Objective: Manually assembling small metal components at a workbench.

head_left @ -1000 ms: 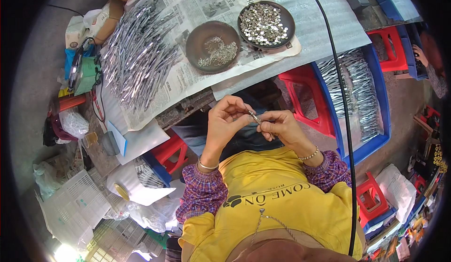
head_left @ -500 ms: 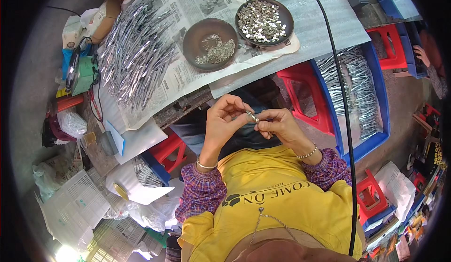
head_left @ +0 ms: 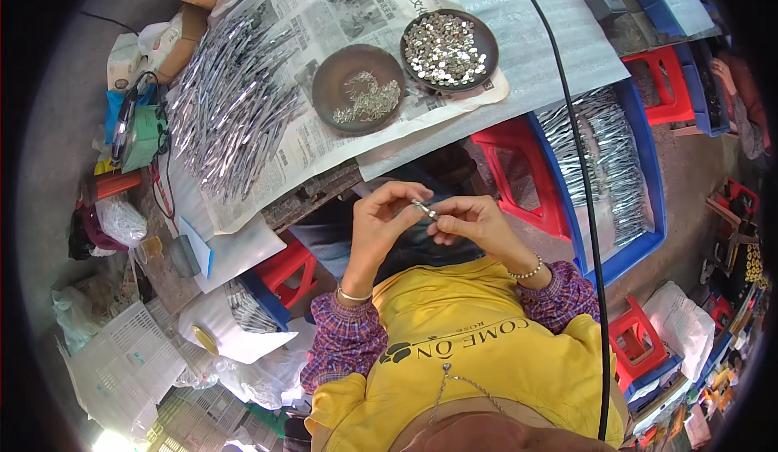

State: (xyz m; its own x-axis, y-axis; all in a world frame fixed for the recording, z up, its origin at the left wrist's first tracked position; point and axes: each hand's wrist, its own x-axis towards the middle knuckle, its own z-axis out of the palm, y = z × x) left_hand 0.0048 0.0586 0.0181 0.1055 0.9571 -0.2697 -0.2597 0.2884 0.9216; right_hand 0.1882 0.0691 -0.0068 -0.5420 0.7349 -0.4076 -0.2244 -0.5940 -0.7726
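Both hands have stayed close together since a moment ago, the left hand (head_left: 379, 227) and right hand (head_left: 474, 221) pinching one small shiny metal piece (head_left: 423, 207) with closed fingers, above the lap, near the table (head_left: 519, 87).

Both hands (head_left: 429, 221) pinch a small metal piece (head_left: 423, 207).

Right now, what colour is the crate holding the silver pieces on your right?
Blue. The crate shows best in the head view, beside a red stool.
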